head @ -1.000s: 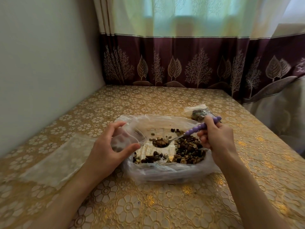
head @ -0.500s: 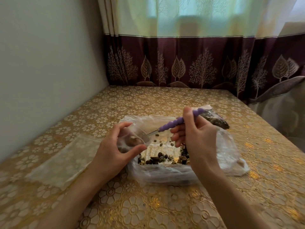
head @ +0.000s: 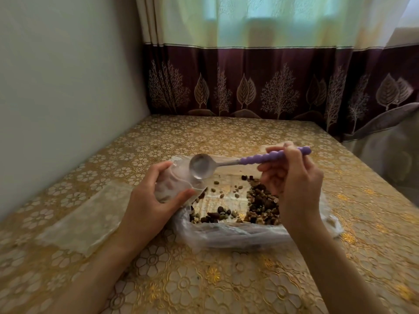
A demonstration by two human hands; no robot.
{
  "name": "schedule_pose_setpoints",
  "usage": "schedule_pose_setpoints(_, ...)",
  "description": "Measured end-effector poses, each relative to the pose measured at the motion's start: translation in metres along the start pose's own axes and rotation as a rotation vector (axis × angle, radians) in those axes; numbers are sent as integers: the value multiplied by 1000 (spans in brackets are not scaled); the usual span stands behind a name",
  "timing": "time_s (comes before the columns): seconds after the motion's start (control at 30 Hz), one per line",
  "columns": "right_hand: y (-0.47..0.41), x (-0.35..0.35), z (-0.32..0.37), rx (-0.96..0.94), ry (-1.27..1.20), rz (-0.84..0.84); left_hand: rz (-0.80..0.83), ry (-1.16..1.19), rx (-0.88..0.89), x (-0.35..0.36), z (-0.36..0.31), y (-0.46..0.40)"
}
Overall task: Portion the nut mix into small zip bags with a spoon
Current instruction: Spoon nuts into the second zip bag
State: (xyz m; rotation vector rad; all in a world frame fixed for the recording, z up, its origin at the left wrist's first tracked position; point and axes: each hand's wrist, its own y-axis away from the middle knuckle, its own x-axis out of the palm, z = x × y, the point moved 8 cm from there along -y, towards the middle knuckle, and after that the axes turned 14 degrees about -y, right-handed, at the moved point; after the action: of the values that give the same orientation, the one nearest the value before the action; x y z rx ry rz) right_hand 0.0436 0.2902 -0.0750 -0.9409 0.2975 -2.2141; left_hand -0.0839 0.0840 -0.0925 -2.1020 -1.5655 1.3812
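One left hand (head: 149, 200) gripped one small zip bag (head: 174, 184) while one right hand (head: 294, 177) pinched one empty spoon (head: 201, 166) over the nut mix (head: 260, 205).

left hand (head: 156, 196): fingers and thumb curled round small zip bag (head: 174, 186), left of spoon (head: 226, 163) bowl | right hand (head: 294, 177): raised, fingers pinching spoon handle | both forearms extended forward, bare

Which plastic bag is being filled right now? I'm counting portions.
The small zip bag gripped in the left hand, its mouth under the empty spoon. The flat bag lies untouched on the table.
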Motion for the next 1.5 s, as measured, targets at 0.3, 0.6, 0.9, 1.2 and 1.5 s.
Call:
schedule_pose_setpoints(0.3,-13,-43,0,2,276,-228,24,-17,-25,1,2,0)
schedule_pose_setpoints(0.6,-14,-43,3,-35,562,-190,15,29,-22,0,4,-1)
schedule_pose_setpoints(0.9,-8,-27,-24,243,391,-23,-71,102,8,-10,-2,-1)
schedule_pose_setpoints(1.2,9,-15,-53,563,350,39,-66,105,9,-9,-2,-2)
schedule_pose_setpoints(1.5,10,-20,-57,621,350,-12,-50,72,8,-7,1,-2)
